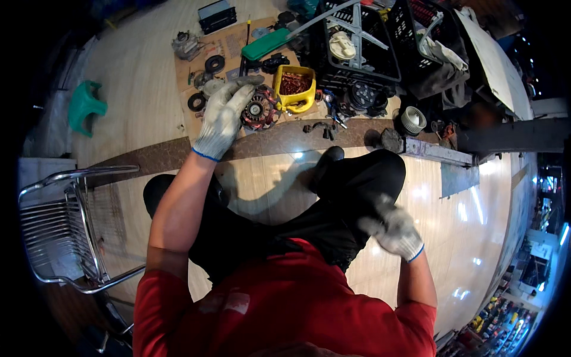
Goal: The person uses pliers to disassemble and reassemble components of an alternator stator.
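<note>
"Where was the left gloved hand (225,114)?"

"Just beside the round copper-wound motor part (257,109), reaching past its left edge with fingers outstretched. I couldn't tell if they touched it."

"And where did that part lie?"

"Near the front of the cardboard sheet (235,46), immediately left of a cut-open yellow jug (301,106) full of reddish-brown bits. A black ring (196,102) lay on the hand's other side."

"What of the right gloved hand (394,229)?"

"It was well apart from those, by the right knee (386,172). Motion blurred its fingers, so I couldn't tell whether they were spread or closed."
</note>
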Demonstrator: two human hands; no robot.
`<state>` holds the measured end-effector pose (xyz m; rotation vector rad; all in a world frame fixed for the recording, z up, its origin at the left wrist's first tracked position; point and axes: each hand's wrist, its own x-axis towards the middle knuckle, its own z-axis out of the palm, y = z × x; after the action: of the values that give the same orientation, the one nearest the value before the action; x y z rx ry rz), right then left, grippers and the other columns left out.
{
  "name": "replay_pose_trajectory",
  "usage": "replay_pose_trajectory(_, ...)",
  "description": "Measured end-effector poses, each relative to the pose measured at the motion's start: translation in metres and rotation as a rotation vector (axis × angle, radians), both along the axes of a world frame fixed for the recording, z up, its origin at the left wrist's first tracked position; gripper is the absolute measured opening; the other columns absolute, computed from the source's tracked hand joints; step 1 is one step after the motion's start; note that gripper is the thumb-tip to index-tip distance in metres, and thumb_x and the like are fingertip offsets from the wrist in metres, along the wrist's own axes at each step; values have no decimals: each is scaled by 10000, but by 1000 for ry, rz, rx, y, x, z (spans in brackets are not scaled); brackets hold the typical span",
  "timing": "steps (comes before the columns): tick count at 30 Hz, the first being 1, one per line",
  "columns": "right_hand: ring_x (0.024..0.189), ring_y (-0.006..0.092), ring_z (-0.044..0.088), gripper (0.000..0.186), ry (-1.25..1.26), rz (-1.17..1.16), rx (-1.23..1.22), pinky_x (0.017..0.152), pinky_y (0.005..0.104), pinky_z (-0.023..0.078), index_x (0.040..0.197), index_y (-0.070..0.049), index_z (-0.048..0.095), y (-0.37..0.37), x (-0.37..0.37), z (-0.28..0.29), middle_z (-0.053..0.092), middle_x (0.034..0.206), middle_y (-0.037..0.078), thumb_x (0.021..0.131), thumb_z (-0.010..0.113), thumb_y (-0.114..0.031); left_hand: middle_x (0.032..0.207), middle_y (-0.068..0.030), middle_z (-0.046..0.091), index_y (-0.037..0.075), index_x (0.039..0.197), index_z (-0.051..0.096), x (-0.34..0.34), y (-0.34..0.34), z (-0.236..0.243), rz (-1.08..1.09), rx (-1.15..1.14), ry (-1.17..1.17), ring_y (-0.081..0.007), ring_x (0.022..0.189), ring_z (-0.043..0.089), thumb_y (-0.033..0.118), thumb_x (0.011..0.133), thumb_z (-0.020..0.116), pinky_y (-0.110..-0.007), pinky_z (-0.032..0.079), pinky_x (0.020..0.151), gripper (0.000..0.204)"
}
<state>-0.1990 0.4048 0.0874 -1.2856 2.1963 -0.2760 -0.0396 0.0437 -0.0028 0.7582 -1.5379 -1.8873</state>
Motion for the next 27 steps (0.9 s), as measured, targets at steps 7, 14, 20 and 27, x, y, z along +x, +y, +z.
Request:
replay_pose_trajectory(7, 990, 315, 666, 404, -122, 128, -556, 862, 370, 526, 1257, -38, 621, -131, -38, -1, 670, 1133, 174, 913, 625, -249, 1111, -79, 655, -40, 1209, 613, -5, 18, 15, -121, 59, 37, -125, 1011, 604, 174, 993, 557, -259, 490, 920, 309)
replay_pose_trajectory(14, 815, 186, 623, 291, -836, 40, -285, 757, 303, 503, 1109, -6, 672, -224, -29, -42, 682, 926, 140, 928, 629, -229, 1176, -94, 624, -42, 1268, 575, -7, 16, 9, -139, -50, -40, -136, 1069, 573, 172, 1005, 527, -272, 454, 967, 342)
replay_pose_trajectory(20, 788, 84, 593, 320, -1096, -149, -401, 694, 233, 491, 1127, 47, 662, -234, -16, -86, 671, 934, 31, 945, 640, -215, 1251, -154, 594, -28, 1374, 461, 13, -8, -44, -109, 263, 118, -225, 1137, 601, 369, 1047, 416, -376, 526, 952, 516)
replay_pose_trajectory(27, 745, 119, 617, 410, -1356, -410, -490, 642, 249, 521, 1258, 92, 556, -236, -11, -77, 662, 999, 88, 955, 625, -175, 1212, -109, 613, -7, 1368, 478, 16, 1, -28, 41, -418, -275, -209, 1083, 617, 329, 1061, 407, -364, 545, 907, 461)
